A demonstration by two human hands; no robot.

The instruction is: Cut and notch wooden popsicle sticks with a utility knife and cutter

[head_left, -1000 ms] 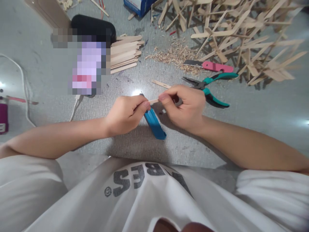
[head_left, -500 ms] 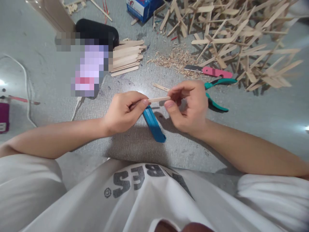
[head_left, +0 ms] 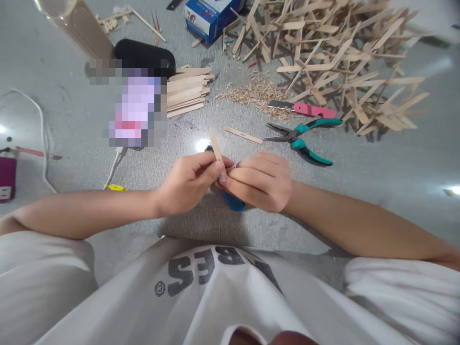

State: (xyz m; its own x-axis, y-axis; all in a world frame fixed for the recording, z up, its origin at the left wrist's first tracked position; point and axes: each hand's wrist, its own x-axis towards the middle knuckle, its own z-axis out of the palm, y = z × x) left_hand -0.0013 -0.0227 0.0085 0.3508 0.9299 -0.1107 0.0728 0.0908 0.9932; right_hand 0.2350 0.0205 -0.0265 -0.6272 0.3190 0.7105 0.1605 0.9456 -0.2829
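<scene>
Left grip [head_left: 192, 184] pinches a wooden stick [head_left: 216, 147] while the right grip [head_left: 264, 182], blurred, seems to pinch its near end; uneven twisting could split it.

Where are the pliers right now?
Head view, right of centre: the pliers lie just below the pink-handled blade, beyond the right hand, one tip near the right end of the loose stick.

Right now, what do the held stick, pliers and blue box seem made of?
Held stick: probably wood, matte, seemingly uncoated, from its pale tan surface.
Pliers: grey head likely metal, dull; teal-and-black handles plastic or rubber, I can't tell which.
Blue box: likely thin card, printed, from its flat faces and lettering.
</scene>
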